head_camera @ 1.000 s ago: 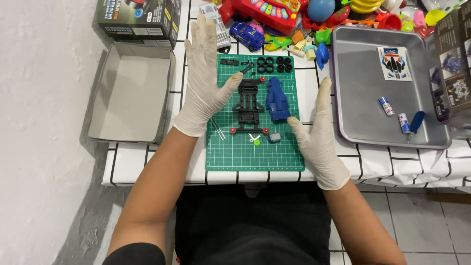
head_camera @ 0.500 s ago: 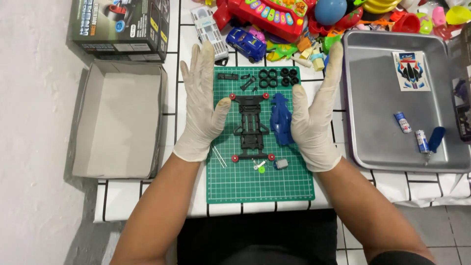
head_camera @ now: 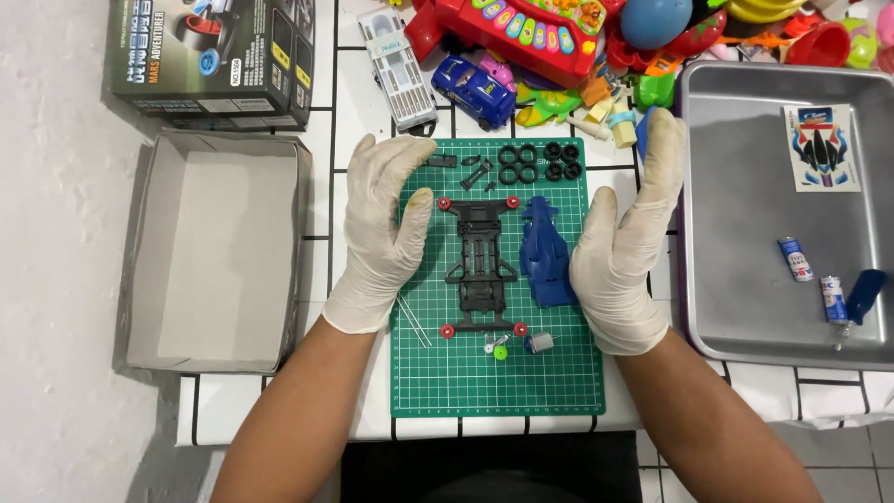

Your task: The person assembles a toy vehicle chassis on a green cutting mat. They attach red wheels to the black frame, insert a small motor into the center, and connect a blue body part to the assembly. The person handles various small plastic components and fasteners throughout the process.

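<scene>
Nearest the wrists, at the close end of the green cutting mat point(head_camera: 494, 382), sit a little green gear point(head_camera: 500, 353) and a small grey motor point(head_camera: 538, 342), just inside the heel of the right hand point(head_camera: 626, 251). Two thin metal rods point(head_camera: 413, 321) lie right by the heel of the left hand point(head_camera: 384, 237).

Both gloved hands are laid flat and loose, fingers stretched out, gripping nothing at all. Between them is the black toy car chassis point(head_camera: 480, 265) with red rollers at its corners. The left thumb tip nearly touches its front-left roller, though the fingers don't hold it. A blue car body shell point(head_camera: 544, 253) lies just beside the chassis, pretty much up against the right thumb.

Past the fingertips there's a cluster of black tyres point(head_camera: 538, 162) and a few small black bits. Further right of the right hand is a metal tray point(head_camera: 745, 307), and left of the left hand an open cardboard box point(head_camera: 219, 247).
</scene>
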